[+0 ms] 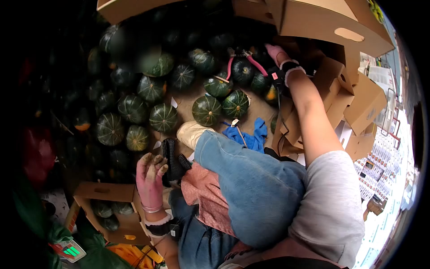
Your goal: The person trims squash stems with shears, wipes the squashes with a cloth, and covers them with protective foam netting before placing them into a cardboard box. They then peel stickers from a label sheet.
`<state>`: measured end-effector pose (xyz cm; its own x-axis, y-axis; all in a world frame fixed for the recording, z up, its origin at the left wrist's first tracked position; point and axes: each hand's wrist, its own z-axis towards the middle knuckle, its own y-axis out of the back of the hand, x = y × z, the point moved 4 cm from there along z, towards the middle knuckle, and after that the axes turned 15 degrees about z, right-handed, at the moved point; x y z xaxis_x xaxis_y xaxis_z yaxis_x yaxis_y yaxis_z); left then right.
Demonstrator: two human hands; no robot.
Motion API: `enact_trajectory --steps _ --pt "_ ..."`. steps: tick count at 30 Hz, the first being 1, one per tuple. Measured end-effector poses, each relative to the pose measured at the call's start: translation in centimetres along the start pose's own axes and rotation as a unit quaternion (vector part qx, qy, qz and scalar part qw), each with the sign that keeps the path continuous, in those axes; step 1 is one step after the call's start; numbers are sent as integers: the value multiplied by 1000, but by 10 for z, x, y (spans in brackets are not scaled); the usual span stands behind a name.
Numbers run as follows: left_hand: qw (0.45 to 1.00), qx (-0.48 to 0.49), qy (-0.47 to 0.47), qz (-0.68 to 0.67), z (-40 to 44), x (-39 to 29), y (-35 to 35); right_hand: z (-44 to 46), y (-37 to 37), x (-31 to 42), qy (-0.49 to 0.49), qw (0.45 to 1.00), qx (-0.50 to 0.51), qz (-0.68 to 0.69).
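My left hand point(151, 184), in a pink glove with soiled fingertips, is raised beside my knee with its fingers curled; whether it holds anything is unclear. Just below it is an open cardboard box point(105, 190) with several dark green squashes point(105, 214) inside. At the upper right my right hand point(274, 53), also in a pink glove, reaches toward dark squashes near the cartons, its fingertips lost in shadow. Pink-handled cutters point(230, 67) lie open on the squashes to its left. More striped green squashes point(206, 110) rest on the floor in front of my knees.
Cardboard boxes point(329, 89) are stacked at the right, and a large carton point(331, 27) overhangs the top. A blue cloth point(256, 138) lies by my knee. A digital scale display point(70, 251) glows at the lower left. Squashes cover the left side.
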<state>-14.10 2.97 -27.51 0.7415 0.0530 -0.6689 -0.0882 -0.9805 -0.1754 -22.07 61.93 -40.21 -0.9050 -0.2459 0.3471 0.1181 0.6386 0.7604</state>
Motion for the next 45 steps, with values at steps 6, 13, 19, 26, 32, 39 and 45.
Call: enact_trajectory --steps 6,13,19,26,32,39,45 --pt "1000 -5 -9 10 3 11 7 -58 0 70 92 982 -150 -69" --pt "1000 -11 -8 -22 0 14 15 -37 -12 98 90 968 -189 139" --pt "999 -34 -15 12 -1 11 22 -78 23 135 297 881 -337 147" --pt "998 -4 -54 42 3 20 18 -66 85 133 279 902 -314 103" --pt "999 -33 2 -13 4 14 16 -39 81 135 266 932 -245 -25" --pt "999 -36 -2 18 3 11 16 14 58 131 337 933 23 -123" --pt "998 -51 31 21 2 6 15 -46 36 150 221 926 -21 -304"
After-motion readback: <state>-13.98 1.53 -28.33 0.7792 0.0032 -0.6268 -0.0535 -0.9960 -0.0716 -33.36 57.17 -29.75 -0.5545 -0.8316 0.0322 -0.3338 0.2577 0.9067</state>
